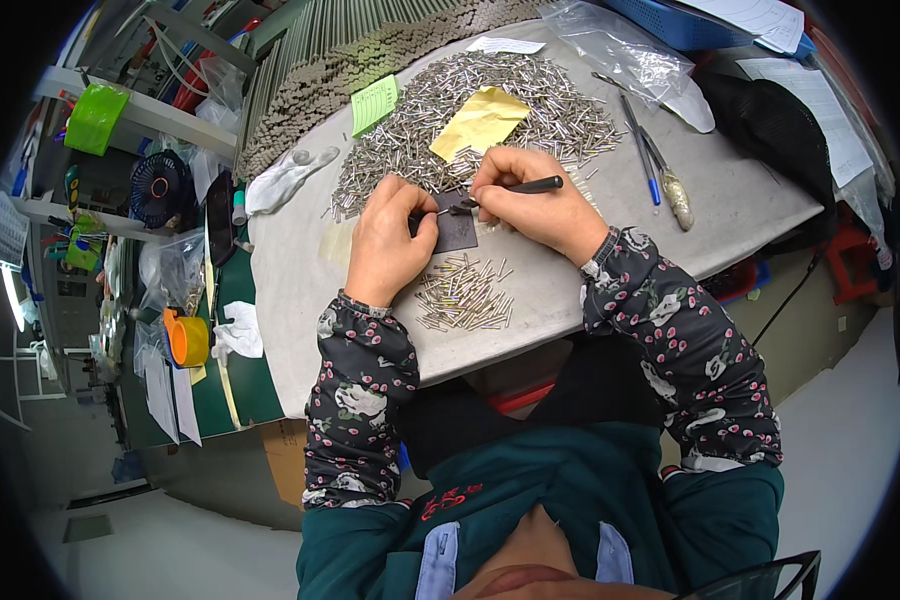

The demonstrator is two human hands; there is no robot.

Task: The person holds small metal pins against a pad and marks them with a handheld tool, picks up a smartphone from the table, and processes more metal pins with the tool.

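Observation:
My left hand [388, 240] is closed in a pinch on a small metal pin [442, 212], of which only the tip shows past the fingers. Gripped in my right hand [545, 208] is a slim black-handled tool [538, 185], whose working end meets the area by the pin; its exact kind is hard to make out. Under both hands lies a small dark square plate [458, 236]. Behind it spreads a large heap of short metal pins [560, 110] with a crumpled yellow paper [482, 120] on top. A smaller pile of pins [462, 292] sits closer to me.
Pliers-like tools and a blue pen [654, 190] lie right on the grey table [740, 215]. A white glove [288, 180] and green note [374, 104] are left, stacked long rods [310, 70] behind. A plastic bag [620, 50] and black cloth [770, 140] occupy the far right.

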